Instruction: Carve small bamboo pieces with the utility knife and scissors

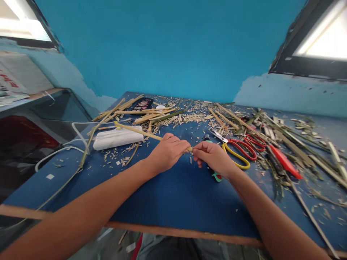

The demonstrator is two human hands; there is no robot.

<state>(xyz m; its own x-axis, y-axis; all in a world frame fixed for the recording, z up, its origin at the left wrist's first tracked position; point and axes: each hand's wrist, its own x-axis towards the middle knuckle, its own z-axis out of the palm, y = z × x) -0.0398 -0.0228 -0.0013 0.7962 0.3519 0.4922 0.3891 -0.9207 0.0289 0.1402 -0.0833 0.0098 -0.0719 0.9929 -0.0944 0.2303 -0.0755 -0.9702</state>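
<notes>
A thin, straw-coloured stick (146,134), bamboo or reed by its look, slants above the blue table. My left hand (169,151) lies over it with the fingers wrapped around its right part. Thumb and fingertips of my right hand (213,156) pinch at the stick's right tip, touching close to the left fingers. Partly hidden beneath my right hand is a green-ended tool (217,177). Just right of that hand lie scissors with red handles (241,147) and a yellow handle loop (238,160).
A white power strip (118,138) with cables sits left, near a bundle of sticks (127,104) and a dark phone-like object (143,104). Shavings (195,117) litter the back. Split strips (294,146) and a red-handled tool (286,162) lie right. A blue wall (168,50) stands behind.
</notes>
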